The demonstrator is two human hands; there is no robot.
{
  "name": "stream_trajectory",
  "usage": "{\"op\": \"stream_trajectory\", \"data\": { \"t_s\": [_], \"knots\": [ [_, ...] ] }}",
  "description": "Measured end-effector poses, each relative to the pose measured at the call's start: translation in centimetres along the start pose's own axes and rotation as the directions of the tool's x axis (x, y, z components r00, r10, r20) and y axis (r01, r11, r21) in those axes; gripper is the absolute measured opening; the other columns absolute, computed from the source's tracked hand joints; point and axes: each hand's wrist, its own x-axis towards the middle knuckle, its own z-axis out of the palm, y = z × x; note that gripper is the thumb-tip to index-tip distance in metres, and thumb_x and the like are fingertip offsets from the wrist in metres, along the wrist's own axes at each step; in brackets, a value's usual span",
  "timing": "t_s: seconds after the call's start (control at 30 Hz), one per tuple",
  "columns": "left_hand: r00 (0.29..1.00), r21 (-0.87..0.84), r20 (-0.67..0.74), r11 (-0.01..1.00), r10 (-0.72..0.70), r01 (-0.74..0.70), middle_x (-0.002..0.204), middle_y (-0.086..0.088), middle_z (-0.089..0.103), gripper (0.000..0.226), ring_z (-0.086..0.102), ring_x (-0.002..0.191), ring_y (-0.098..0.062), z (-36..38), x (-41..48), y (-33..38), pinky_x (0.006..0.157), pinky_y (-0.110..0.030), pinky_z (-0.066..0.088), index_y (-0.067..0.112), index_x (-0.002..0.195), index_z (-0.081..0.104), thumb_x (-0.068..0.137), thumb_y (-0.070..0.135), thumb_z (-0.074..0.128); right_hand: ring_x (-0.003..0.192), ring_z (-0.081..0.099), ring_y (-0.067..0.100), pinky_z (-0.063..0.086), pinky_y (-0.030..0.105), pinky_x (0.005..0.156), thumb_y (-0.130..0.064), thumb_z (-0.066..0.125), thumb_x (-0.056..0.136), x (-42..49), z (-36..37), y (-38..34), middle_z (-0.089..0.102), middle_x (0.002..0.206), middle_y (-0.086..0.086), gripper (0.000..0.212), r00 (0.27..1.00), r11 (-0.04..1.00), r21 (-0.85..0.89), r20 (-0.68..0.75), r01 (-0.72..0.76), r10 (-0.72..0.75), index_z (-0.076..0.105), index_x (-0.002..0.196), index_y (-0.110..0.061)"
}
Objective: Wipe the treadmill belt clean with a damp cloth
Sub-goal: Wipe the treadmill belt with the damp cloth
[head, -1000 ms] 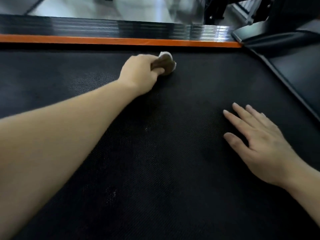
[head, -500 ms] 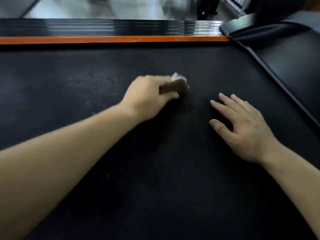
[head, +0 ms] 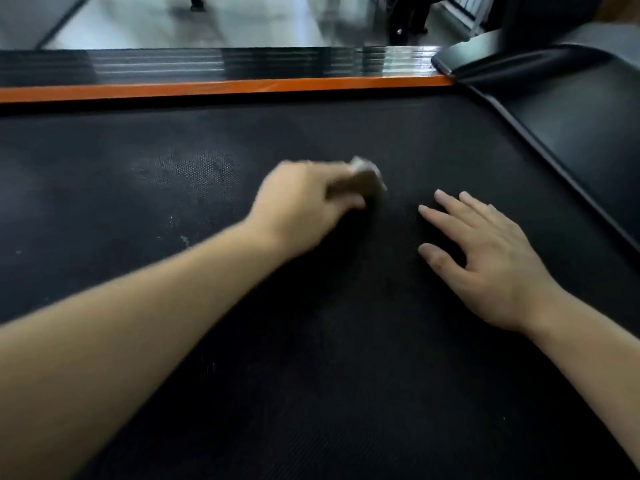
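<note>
The black textured treadmill belt [head: 311,358] fills most of the view. My left hand [head: 304,202] is closed around a small white and brownish cloth [head: 369,176] and presses it onto the middle of the belt; hand and cloth are blurred by motion. My right hand [head: 485,258] lies flat on the belt just to the right of the cloth, palm down, fingers spread, holding nothing. A greyish dusty patch [head: 194,171] marks the belt to the left of my left hand.
An orange strip [head: 221,88] and a glossy black side rail [head: 221,62] border the belt's far edge. A black plastic cover [head: 568,109] rises at the right. Pale floor [head: 207,19] lies beyond the rail.
My left hand has drawn the cloth back from near the orange strip toward me, to the middle of the belt. My right hand stays flat on the belt.
</note>
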Motion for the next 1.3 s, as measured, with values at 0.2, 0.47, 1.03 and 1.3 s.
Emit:
{"op": "stream_trajectory", "data": {
  "t_s": [0.2, 0.47, 1.03, 1.3],
  "knots": [
    [0.992, 0.222, -0.083, 0.969, -0.093, 0.109, 0.107, -0.003, 0.076, 0.033, 0.067, 0.104, -0.031, -0.6, 7.0, -4.7, 0.088, -0.038, 0.051, 0.032, 0.117, 0.074, 0.088, 0.047, 0.068, 0.153, 0.003, 0.006, 0.008, 0.040, 0.125, -0.073, 0.020, 0.088, -0.1, 0.0, 0.0, 0.016, 0.164, -0.016, 0.072, 1.000, 1.000, 0.012, -0.022, 0.006, -0.005, 0.031, 0.152, -0.043],
    [0.951, 0.048, -0.158, 0.960, -0.264, 0.275, 0.096, 0.000, 0.075, 0.027, 0.067, 0.096, -0.022, 0.2, 9.2, -5.4, 0.079, -0.031, 0.046, 0.028, 0.107, 0.077, 0.087, 0.046, 0.072, 0.153, 0.005, 0.006, 0.008, 0.039, 0.125, -0.073, 0.021, 0.088, -0.1, 0.1, -0.1, 0.018, 0.164, -0.016, 0.071, 0.999, 1.000, 0.013, -0.038, 0.015, -0.014, 0.032, 0.151, -0.043],
    [0.963, -0.180, 0.158, 0.965, 0.219, -0.190, 0.114, 0.017, 0.072, 0.034, 0.065, 0.113, -0.001, -0.8, -7.8, 3.5, 0.107, -0.022, 0.042, 0.036, 0.124, 0.068, 0.090, 0.040, 0.069, 0.152, 0.012, 0.011, 0.010, 0.043, 0.125, -0.045, 0.026, 0.091, 0.1, -0.2, -0.3, 0.027, 0.162, -0.010, 0.063, 0.999, 0.988, 0.150, -0.045, -0.016, 0.023, 0.041, 0.150, -0.032],
    [0.998, -0.065, 0.061, 0.998, 0.015, -0.011, 0.108, 0.011, 0.076, 0.025, 0.069, 0.110, -0.017, -1.3, -6.7, 3.2, 0.113, -0.037, 0.041, 0.037, 0.115, 0.073, 0.091, 0.037, 0.068, 0.153, 0.012, 0.016, 0.008, 0.039, 0.125, -0.046, 0.027, 0.091, -0.5, -0.6, -0.6, 0.025, 0.164, -0.004, 0.064, 1.000, 0.995, 0.094, 0.003, -0.013, 0.013, 0.041, 0.151, -0.029]
  ]
}}
